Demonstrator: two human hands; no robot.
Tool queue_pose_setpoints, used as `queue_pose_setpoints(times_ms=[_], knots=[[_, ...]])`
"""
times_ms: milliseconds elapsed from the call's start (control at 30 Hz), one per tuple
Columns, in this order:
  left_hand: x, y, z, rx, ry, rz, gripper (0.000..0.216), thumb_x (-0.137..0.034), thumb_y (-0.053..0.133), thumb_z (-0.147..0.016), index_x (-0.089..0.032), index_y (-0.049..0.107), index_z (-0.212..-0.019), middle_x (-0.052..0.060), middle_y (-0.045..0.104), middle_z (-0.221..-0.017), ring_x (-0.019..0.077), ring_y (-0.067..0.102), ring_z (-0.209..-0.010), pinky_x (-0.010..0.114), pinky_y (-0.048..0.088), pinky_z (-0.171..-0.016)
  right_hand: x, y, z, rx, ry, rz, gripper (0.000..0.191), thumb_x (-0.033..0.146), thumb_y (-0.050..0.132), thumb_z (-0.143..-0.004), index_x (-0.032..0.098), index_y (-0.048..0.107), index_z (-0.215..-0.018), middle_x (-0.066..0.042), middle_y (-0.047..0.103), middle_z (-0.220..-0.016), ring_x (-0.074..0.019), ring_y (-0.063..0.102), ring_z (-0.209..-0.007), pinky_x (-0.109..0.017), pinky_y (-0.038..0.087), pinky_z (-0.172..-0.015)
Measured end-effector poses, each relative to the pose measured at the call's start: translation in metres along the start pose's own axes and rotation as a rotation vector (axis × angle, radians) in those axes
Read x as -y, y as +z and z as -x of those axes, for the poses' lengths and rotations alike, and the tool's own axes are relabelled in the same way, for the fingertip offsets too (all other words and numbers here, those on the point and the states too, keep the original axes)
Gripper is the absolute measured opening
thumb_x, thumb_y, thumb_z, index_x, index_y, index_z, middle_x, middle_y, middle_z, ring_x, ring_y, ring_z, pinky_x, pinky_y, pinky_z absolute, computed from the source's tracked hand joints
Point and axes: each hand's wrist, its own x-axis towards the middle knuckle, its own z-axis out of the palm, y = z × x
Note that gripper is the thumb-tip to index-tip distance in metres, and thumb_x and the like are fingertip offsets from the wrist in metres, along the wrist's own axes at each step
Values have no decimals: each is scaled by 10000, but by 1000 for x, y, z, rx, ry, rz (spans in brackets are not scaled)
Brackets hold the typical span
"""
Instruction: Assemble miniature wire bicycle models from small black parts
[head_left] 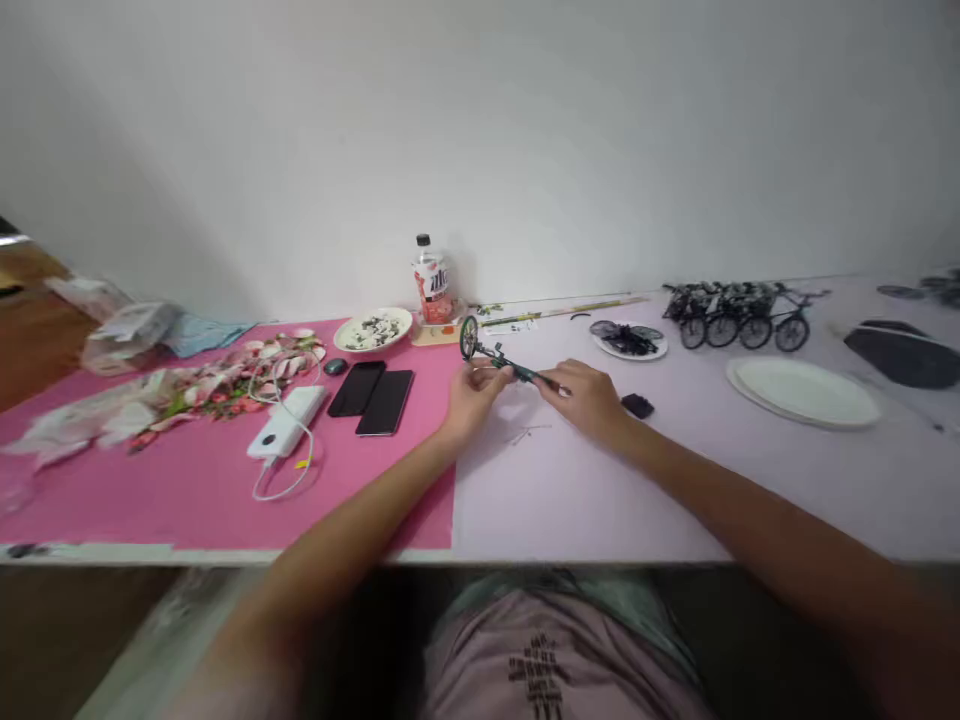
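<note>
A small dark model bicycle (496,355), one wheel showing at its left end, is held between my two hands above the pale part of the table. My left hand (475,392) pinches it near the wheel and along the frame. At the other end the fingers of my right hand (582,396) close on the dark frame. Thin small pieces (529,432) lie on the table just below my hands. A small black part (637,405) lies beside my right wrist.
Several assembled model bicycles (739,318) stand at the back right, behind stacked white plates (806,390). A plate of black parts (630,342) sits nearer the middle. Leftward are a bottle (433,285), a bowl of small parts (373,330), two phones (385,402), a power strip (287,422) and artificial flowers (232,375).
</note>
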Motion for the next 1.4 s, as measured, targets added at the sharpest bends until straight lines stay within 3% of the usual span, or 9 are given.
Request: queue_pose_setpoints(times_ms=[300, 533, 1067, 1400], knots=[[-3, 4, 4, -63, 98, 93, 623, -489, 974, -598, -183, 599, -991, 4, 740, -749, 184, 741, -750, 328, 562, -800, 1, 5, 0, -166, -79, -127, 184, 153, 683, -928, 221, 818, -1034, -25, 716, -706, -178, 640, -662, -304, 506, -634], [-11, 4, 8, -50, 86, 84, 612, -468, 978, -601, -178, 610, -993, -7, 730, -726, 166, 716, -709, 311, 552, -767, 2, 2, -3, -195, -90, -135, 192, 154, 683, -932, 237, 821, -1036, -27, 717, -702, -182, 626, -654, -313, 507, -619], [-8, 0, 7, -4, 34, 75, 657, -529, 970, -605, -174, 606, -1021, 80, 804, -845, 273, 796, -888, 356, 566, -796, 9, -2, -5, -218, -98, -202, 195, 147, 686, -935, 227, 810, -1062, -11, 675, -676, -160, 574, -599, -307, 497, -588], [-9, 1, 9, 26, 5, 103, 647, -508, 970, -619, -184, 598, -1037, 95, 814, -888, 312, 798, -973, 378, 552, -844, 8, 0, -5, -227, -71, -221, 141, 151, 715, -907, 233, 804, -979, -9, 681, -667, -168, 583, -615, -313, 506, -606]])
